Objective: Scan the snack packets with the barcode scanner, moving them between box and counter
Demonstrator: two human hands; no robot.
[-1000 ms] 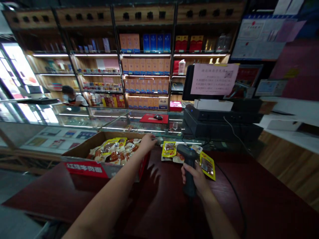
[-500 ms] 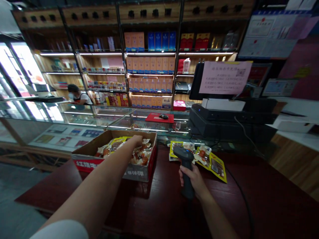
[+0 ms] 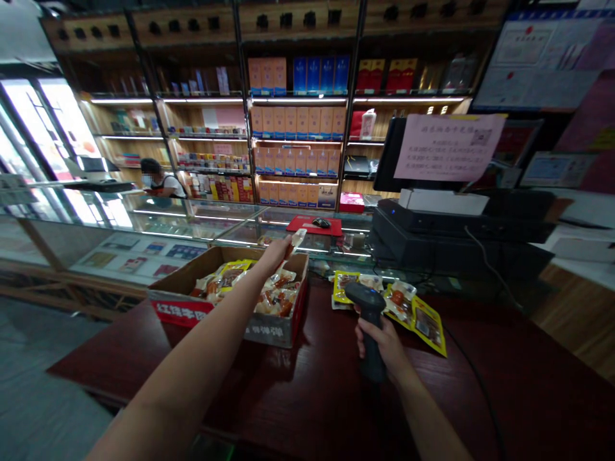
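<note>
My left hand [image 3: 276,251] is raised over the far right corner of a cardboard box [image 3: 273,330] and is closed on a small clear snack packet [image 3: 296,239]. The box is full of yellow and red snack packets [image 3: 230,276]. My right hand [image 3: 382,339] grips the handle of a black barcode scanner [image 3: 368,323], held upright above the dark red table [image 3: 307,397]. Just beyond the scanner, several snack packets [image 3: 413,314] lie flat on the table.
A black cash register [image 3: 456,230] with a pink notice [image 3: 449,147] stands at the right back. Glass counters [image 3: 158,224] run across the left, shelves of boxed goods [image 3: 298,128] behind. A person [image 3: 156,182] sits far left. A red mouse mat [image 3: 312,225] holds a mouse.
My left hand dipped into the box, then rose from it holding a small packet. The scanner hand stayed roughly in place.
</note>
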